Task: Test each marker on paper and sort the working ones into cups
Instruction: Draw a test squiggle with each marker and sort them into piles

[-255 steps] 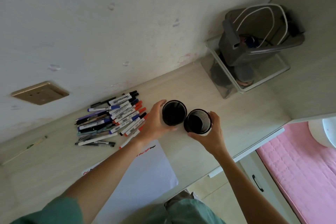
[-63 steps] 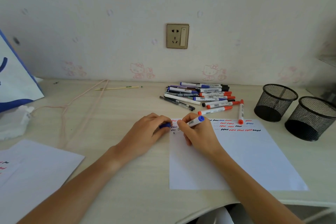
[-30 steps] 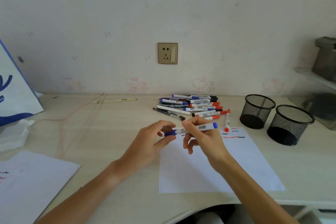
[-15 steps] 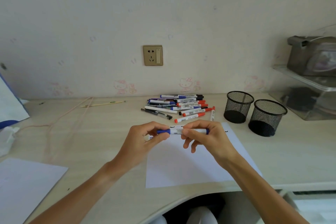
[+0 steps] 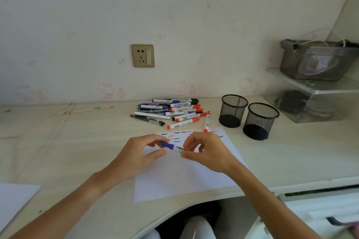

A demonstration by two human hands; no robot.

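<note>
Above paper (image 5: 180,182), both hands pinch blue-capped marker (image 5: 173,146); right hand (image 5: 206,151) hides barrel, left hand (image 5: 138,154) cap end.

No lettering can be read. The marker (image 5: 174,147) held over the paper (image 5: 186,176) carries a dark printed label on its white barrel, too blurred to make out. Markers in the pile (image 5: 171,112) show small barcode-like labels, also illegible. The paper bears only red, blue and black squiggles, not words.
</note>
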